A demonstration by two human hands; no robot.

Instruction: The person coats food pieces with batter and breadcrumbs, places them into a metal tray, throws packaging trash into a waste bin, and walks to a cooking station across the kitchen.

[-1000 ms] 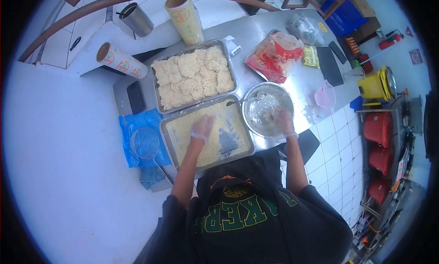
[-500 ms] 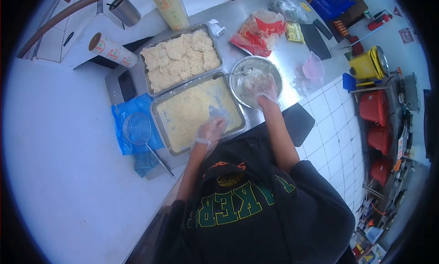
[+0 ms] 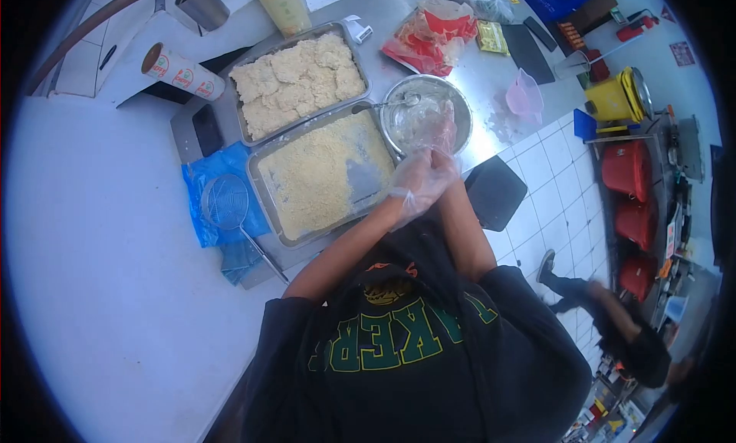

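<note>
Far left, has a pale cylindrical roll with red print [image 3: 182, 72] lying aslant, and just below it a flat dark rectangular object [image 3: 208, 131] on the grey metal tabletop [image 3: 491, 113]. Nearer, has a round wire-mesh strainer [image 3: 224, 203] with a long handle, lying on a crumpled blue plastic sheet [image 3: 230, 161].

Next, a rectangular metal tray [image 3: 361, 65] full of pale crumb-coated pieces [image 3: 299, 86] set close together. Just beside it, on the near side, a second rectangular metal tray [image 3: 366, 181] of loose yellowish crumbs [image 3: 307, 174], with a bare patch toward the right.

Wears clear plastic gloves on both. Has the left hand [image 3: 418, 181] against the right wrist, grip curled in at the loose cuff; cannot tell whether pinching the film. Has the right hand [image 3: 443, 130] stretched out over the round steel bowl [image 3: 464, 98]; cannot tell whether gripping anything or touching the wet, whitish contents. Across the bowl's left rim, a metal utensil [image 3: 412, 100].

Behind the bowl, a crumpled red-and-clear plastic bag [image 3: 433, 36], then a small yellow packet [image 3: 492, 38]. Farther right, a pink translucent plastic jug [image 3: 524, 96]. Far right, past white floor tiles [image 3: 552, 171], a co-worker in dark clothes [image 3: 613, 320] near red plastic tubs [image 3: 625, 171].
</note>
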